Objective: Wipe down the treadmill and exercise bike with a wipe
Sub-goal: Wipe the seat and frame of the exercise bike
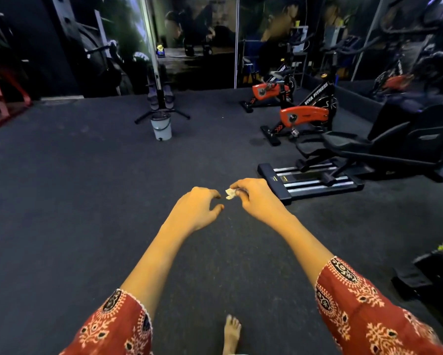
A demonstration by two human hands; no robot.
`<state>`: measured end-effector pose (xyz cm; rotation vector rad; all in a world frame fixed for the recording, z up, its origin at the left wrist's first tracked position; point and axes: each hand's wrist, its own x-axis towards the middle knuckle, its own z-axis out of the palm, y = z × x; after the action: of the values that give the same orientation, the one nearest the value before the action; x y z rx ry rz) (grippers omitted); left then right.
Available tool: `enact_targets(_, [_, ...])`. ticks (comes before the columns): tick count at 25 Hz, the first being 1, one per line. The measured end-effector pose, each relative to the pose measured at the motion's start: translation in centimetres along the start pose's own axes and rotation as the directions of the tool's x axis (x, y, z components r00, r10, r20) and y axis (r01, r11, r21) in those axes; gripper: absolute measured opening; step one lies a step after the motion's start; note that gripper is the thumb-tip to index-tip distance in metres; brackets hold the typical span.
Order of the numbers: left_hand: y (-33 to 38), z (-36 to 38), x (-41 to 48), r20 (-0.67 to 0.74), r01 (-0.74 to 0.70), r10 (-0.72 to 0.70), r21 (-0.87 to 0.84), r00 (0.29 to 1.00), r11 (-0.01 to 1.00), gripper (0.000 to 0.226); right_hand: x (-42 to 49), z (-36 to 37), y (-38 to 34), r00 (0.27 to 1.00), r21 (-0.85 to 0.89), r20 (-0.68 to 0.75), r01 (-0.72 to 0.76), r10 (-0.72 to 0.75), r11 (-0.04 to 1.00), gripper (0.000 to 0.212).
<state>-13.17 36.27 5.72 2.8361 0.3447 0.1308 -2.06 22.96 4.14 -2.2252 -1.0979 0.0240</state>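
1. Here, the right hand (256, 198) pinches a small crumpled wipe (230, 193) between thumb and fingertips, mid-frame.
2. The left hand (197, 208), at the wipe's nine o'clock, holds nothing, fingers loosely curled.
3. An orange exercise bike (305, 116) stands at two o'clock.

wipe (230, 193): just a crumpled corner pokes out of the fingers of the right hand (257, 198), rest buried in the pinch
foot (231, 334): well below the fingers, heel chopped by the bottom edge
black machine (435, 280): far right of the fingers, cut by the edge, no clue what it is
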Motion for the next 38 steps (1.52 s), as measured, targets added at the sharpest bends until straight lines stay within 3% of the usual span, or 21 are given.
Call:
enact_targets(5, [-6.6,-1.8,18.4,0.022,0.025,-0.026,0.054,0.999,0.998,0.04,19.4,1.0,6.3,0.999,0.0,0.021,0.037,-0.037,0.999,0.025])
enact_targets(9, [-11.3,-4.3,31.0,-0.04,0.043,-0.043,0.0,0.998,0.999,0.04,33.0,1.3,9.5,0.998,0.008,0.014,0.057,-0.057,0.998,0.026])
enact_targets(14, [-18.7,-3.2,48.2,0.001,0.061,-0.061,0.001,0.998,0.998,0.038,49.7,4.5,16.5,0.994,-0.007,0.089,0.068,-0.067,0.998,0.026])
enact_targets(22, [-27.7,-6.4,80.1,-0.031,-0.031,0.031,0.001,0.999,1.0,0.035,79.8,4.1,26.7,0.999,0.004,-0.002,0.036,-0.036,0.999,0.026])
enact_targets(28, [-32.8,-5.1,101.7,0.03,-0.079,0.078,0.023,0.996,0.997,0.036,99.0,4.8,36.9,0.999,0.004,-0.026,-0.02,0.02,1.0,0.027])
enact_targets(34, [-37.7,-4.9,124.9,0.023,-0.035,0.035,0.017,0.999,0.999,0.04,119.6,3.4,48.7,0.999,-0.041,0.005,-0.036,0.036,0.999,0.028])
enact_targets(38, [-40.6,-6.0,139.3,-0.034,-0.015,0.014,-0.035,0.999,0.999,0.04,133.0,1.0,54.7,0.995,-0.013,-0.068,-0.067,0.066,0.998,0.027])
